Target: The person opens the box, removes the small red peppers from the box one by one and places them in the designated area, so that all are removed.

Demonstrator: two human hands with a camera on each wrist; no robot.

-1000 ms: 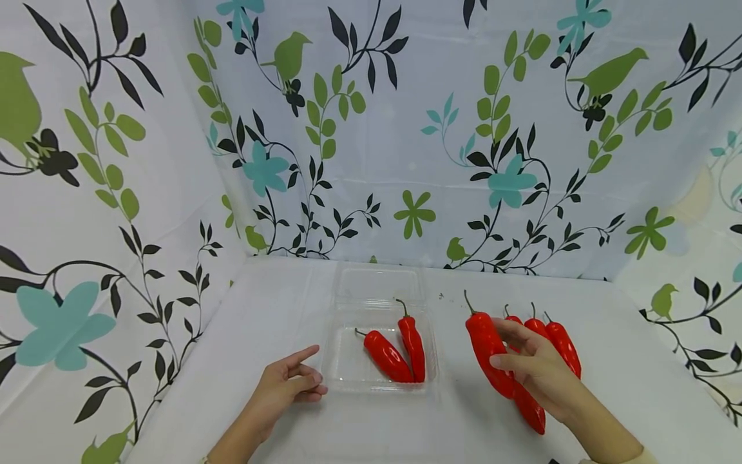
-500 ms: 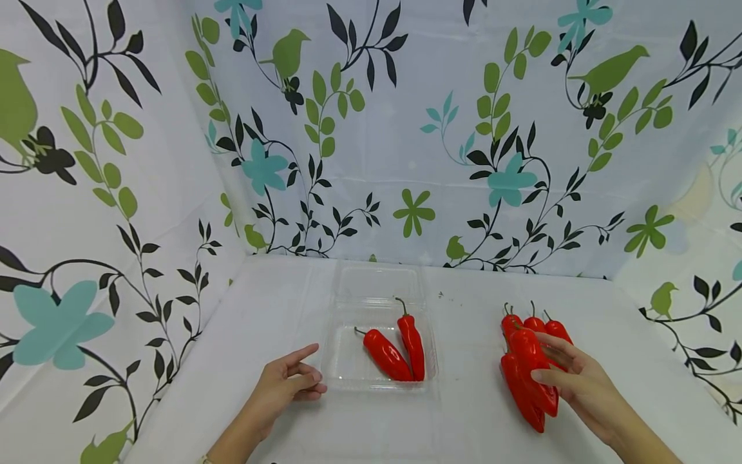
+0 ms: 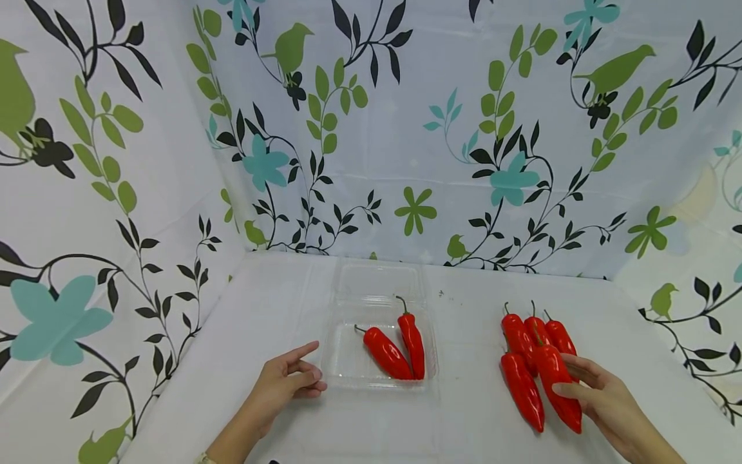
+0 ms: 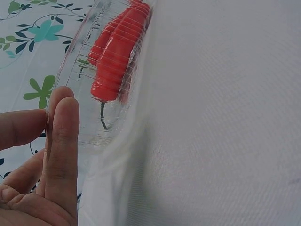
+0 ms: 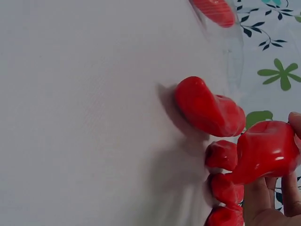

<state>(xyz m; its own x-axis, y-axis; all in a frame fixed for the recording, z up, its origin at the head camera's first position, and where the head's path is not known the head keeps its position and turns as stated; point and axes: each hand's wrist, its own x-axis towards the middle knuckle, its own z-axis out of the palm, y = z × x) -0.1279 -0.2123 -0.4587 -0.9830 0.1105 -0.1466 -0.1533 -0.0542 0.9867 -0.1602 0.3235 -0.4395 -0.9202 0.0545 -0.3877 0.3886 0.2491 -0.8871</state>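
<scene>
My right hand holds a red pepper between thumb and fingers, at the front of a group on the right. In the right wrist view, this held pepper hangs above the white surface, its tip toward the camera. Just left of it lies another red pepper. My left hand is at the left edge of a clear plastic container, its fingers fairly straight and right at the rim. Inside the container lie two red peppers, also visible through its ribbed wall in the left wrist view.
Several more red peppers lie close together behind the held one. The container's clear lid lies folded back behind it. A white cloth covers the table, and a patterned curtain rises at the back and sides.
My right hand has moved right with the pepper, from between container and group to the group's front right, and lowered it. The left hand has stayed at the container.
</scene>
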